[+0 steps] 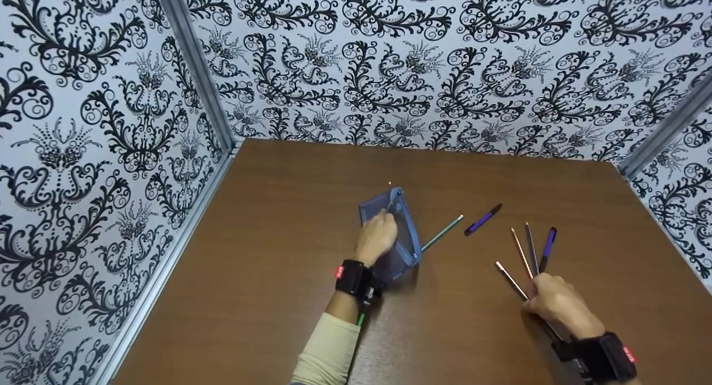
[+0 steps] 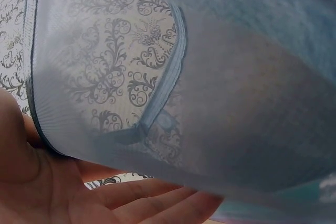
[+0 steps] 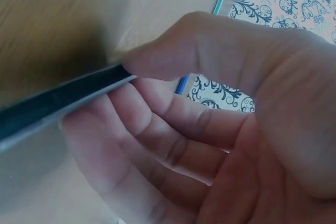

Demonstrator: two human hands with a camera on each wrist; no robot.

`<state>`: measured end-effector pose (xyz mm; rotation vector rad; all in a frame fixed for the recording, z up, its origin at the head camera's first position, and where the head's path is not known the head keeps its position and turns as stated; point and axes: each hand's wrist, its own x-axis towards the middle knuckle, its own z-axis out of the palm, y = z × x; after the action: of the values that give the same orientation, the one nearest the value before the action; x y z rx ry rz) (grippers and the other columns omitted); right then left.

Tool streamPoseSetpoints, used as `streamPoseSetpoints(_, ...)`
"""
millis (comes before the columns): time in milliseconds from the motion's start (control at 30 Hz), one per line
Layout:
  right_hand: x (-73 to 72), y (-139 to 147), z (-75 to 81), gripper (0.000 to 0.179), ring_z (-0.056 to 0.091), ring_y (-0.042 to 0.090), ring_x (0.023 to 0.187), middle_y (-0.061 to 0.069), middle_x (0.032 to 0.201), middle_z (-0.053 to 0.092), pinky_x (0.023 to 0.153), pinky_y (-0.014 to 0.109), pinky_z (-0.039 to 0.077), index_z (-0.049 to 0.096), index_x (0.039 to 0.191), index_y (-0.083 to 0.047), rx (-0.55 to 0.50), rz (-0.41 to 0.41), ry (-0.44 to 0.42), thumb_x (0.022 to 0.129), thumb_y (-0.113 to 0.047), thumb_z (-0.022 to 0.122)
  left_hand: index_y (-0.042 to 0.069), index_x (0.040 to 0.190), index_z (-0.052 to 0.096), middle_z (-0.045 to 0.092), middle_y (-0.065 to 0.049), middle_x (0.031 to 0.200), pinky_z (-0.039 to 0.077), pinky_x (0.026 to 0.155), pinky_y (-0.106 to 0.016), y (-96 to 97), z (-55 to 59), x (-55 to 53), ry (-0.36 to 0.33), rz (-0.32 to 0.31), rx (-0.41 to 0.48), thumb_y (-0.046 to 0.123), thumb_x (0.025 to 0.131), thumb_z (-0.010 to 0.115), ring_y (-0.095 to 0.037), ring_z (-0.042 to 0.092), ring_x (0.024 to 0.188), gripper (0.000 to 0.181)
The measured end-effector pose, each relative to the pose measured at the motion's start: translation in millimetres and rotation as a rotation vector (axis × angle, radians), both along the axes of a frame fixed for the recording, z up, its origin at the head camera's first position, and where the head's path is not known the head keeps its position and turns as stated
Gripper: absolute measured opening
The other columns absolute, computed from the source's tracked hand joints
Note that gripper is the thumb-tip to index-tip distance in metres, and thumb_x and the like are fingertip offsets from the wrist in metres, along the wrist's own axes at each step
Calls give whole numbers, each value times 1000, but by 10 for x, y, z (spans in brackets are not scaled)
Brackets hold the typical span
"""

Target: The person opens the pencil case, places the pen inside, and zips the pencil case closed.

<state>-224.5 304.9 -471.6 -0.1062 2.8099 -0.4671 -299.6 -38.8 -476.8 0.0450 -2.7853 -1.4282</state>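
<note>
My left hand holds a translucent blue mesh zip pouch, its fingers at the pouch's upper side. In the left wrist view the pouch's mesh fills most of the picture, with the fingers along its lower edge. At the right, my right hand pinches a dark pencil with a white end between thumb and fingers. Just beyond this hand lie a light striped pencil, a dark pencil and a blue-and-black pen, their near ends close to the fingers.
A teal pencil lies right of the pouch, and another blue-and-black pen lies beyond it. Something thin and green shows beside the left wrist. Patterned walls border the brown table at the back and sides.
</note>
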Motion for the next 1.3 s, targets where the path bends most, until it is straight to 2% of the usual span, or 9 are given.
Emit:
streamPoseSetpoints(167,-28,0,26,20,52,21,63,3,69,56,54,33,40,56,69,-8,-16,-2,0,75,-10,74,-1,142,51,47,-10,151,36,113,-46,-1,-3,-4,0,3,-7,27,103,24,-36,44,138,55)
streamPoseSetpoints(400,-44,1,54,12,55,21,69,4,78,59,59,34,45,58,82,-5,-79,9,22,79,-5,70,-2,144,48,49,-12,149,35,114,-47,-3,10,10,-16,10,-7,27,102,24,-36,43,138,56)
streamPoseSetpoints(567,-85,-2,90,13,62,25,77,7,84,65,67,44,52,63,91,-1,-85,-7,24,81,-6,70,1,143,51,50,-10,149,38,111,-48,1,20,10,-9,24,-22,27,103,26,-35,46,136,54)
streamPoseSetpoints(767,-129,-4,149,25,66,37,84,19,90,69,74,54,53,65,102,7,-66,5,58,83,-9,72,1,142,52,49,-10,149,37,112,-50,4,24,10,-9,22,-25,27,103,26,-35,45,137,54)
streamPoseSetpoints(967,-144,8,206,29,67,36,84,21,92,71,72,51,53,64,105,10,-106,-16,90,86,-11,69,2,143,52,50,-10,149,37,112,-51,1,21,11,-7,21,-32,27,103,26,-36,45,137,53)
streamPoseSetpoints(1167,-155,0,282,31,68,38,84,20,90,72,73,50,53,64,106,10,-126,-30,170,87,-14,68,3,143,52,51,-9,148,40,109,-50,-3,27,16,-3,24,-40,28,103,27,-35,48,134,53)
streamPoseSetpoints(1300,-163,-17,316,28,68,36,82,17,86,73,71,48,53,66,102,9,-144,-33,233,85,-13,69,2,143,51,49,-9,150,36,113,-49,-5,20,16,-9,19,-28,27,103,25,-34,46,137,54)
